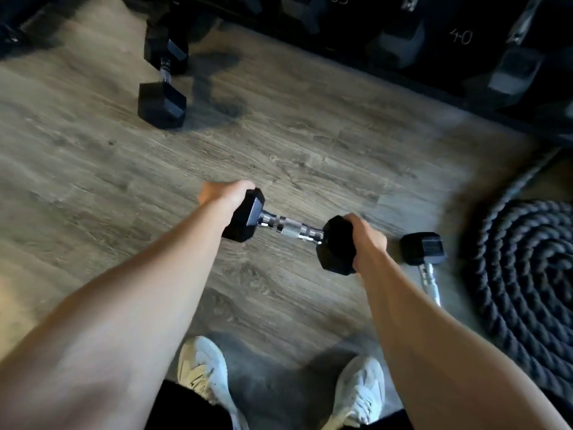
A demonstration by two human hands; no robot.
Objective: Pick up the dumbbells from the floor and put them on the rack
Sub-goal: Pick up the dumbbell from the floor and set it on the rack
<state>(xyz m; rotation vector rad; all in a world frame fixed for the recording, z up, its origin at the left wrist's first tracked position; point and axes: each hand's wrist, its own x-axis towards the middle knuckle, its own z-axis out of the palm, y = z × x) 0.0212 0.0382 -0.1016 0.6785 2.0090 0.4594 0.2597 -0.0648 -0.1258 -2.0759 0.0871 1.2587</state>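
Note:
A black hex dumbbell (290,227) with a chrome handle lies across the middle of the view. My left hand (224,193) grips its left head and my right hand (367,240) grips its right head. I cannot tell whether it rests on the wood floor or hangs just above it. A second dumbbell (423,252) lies on the floor right of my right hand, its near end hidden by my forearm. A third dumbbell (162,88) lies on the floor at the upper left. The dark rack (449,85) with large dumbbells runs along the top right.
A coiled thick black rope (524,271) lies on the floor at the right. My two white shoes (204,370) stand at the bottom of the view. A dark frame leg (164,29) stands by the far dumbbell at the top.

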